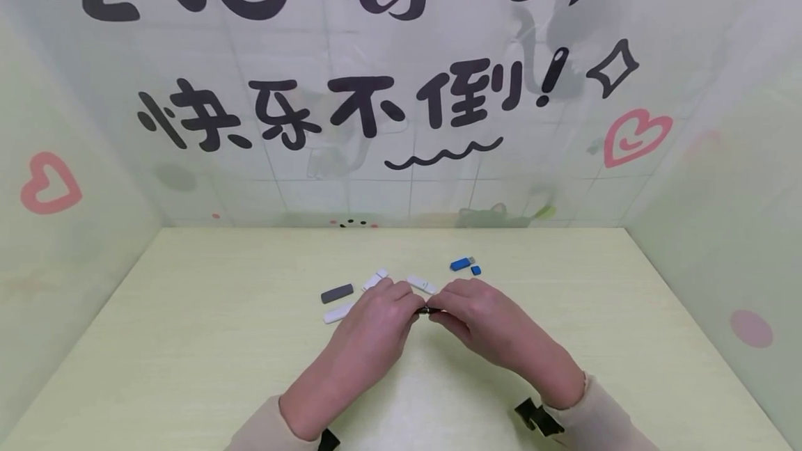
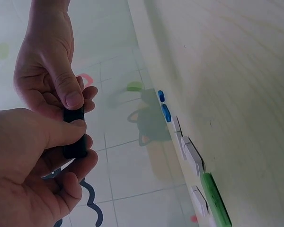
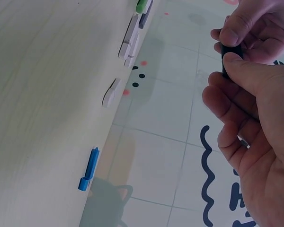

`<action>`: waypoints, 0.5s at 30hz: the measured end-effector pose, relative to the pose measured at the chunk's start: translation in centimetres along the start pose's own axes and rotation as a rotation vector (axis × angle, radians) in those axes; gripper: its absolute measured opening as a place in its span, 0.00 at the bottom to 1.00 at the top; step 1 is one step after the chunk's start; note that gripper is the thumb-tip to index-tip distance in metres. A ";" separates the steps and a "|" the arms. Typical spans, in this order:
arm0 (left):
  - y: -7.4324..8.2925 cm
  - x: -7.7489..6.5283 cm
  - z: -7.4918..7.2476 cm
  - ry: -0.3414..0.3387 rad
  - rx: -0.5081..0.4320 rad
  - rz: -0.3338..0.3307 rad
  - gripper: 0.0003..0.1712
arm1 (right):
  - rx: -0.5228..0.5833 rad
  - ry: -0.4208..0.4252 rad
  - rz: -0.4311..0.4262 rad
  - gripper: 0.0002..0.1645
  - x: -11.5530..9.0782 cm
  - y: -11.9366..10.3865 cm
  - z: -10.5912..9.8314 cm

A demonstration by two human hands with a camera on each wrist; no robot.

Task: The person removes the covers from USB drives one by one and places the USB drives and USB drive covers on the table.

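Note:
Above the table, both hands hold a small black USB flash drive (image 1: 427, 310) between them. My left hand (image 1: 381, 312) pinches one end of it between thumb and fingers. The other end is pinched by my right hand (image 1: 479, 312). In the left wrist view the black drive (image 2: 75, 135) looks like a short dark block, partly covered by the thumbs. The right wrist view shows only part of the black drive (image 3: 231, 49). A little metal shows mid-drive in the head view, but how far its parts are separated I cannot tell.
Beyond the hands lie a blue USB drive (image 1: 460, 264) with a bare connector, its blue cap (image 1: 476, 270), a grey drive (image 1: 337, 293) and several white drives (image 1: 421, 284). A green drive (image 2: 215, 201) shows in the wrist views. Printed walls enclose the table (image 1: 188, 339).

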State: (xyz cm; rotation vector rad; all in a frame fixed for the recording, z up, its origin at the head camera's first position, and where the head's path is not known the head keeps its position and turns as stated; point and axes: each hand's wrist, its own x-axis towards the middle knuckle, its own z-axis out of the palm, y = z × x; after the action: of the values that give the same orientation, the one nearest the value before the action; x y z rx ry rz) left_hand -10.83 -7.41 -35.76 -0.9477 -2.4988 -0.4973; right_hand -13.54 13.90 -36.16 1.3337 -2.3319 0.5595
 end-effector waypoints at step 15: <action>0.0 0.0 -0.1 -0.005 -0.013 -0.013 0.08 | 0.004 0.000 0.009 0.12 0.0 0.0 -0.1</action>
State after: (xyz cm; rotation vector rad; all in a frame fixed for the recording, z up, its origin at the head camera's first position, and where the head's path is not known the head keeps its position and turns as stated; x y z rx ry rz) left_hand -10.78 -7.52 -35.67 -0.9389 -2.5104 -0.5173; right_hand -13.52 13.95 -36.09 1.3255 -2.3387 0.5674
